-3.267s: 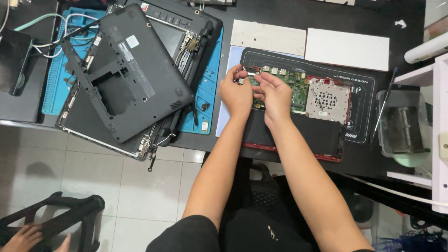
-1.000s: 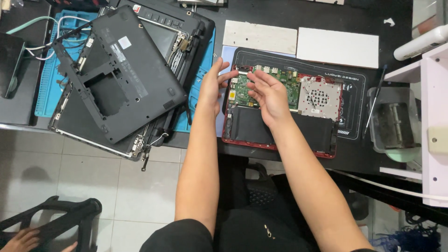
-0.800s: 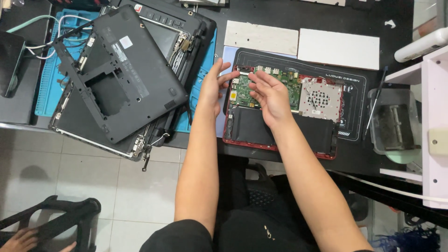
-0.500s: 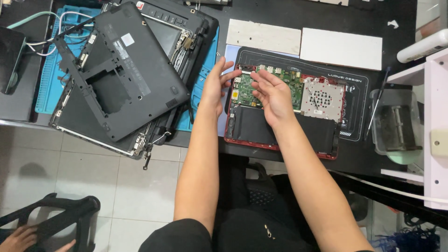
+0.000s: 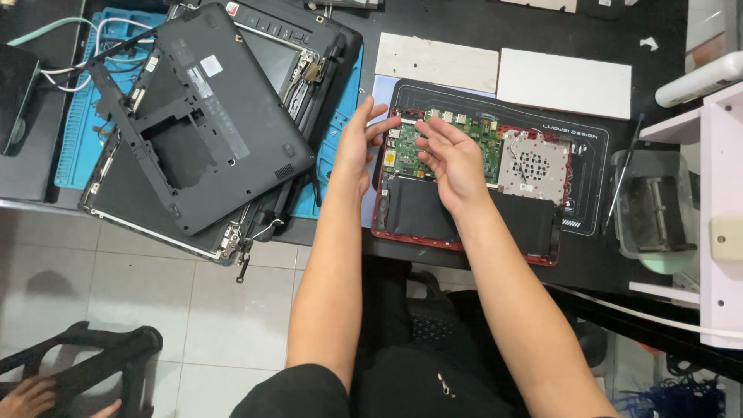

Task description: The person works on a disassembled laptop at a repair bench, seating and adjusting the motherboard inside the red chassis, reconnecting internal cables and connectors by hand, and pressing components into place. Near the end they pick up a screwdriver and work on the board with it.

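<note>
- The opened red laptop (image 5: 464, 224) shows a green circuit board (image 5: 410, 151) and a black battery (image 5: 418, 213).
- The left hand (image 5: 357, 143) and right hand (image 5: 457, 159) hover above, fingers spread, holding nothing.

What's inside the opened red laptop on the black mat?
Inside the red laptop: a green circuit board, a silver heatsink plate, a black battery. The right hand covers part of it.

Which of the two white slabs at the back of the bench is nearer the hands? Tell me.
The left, speckled white slab, just beyond the left hand. The smoother white slab lies farther right.
</note>
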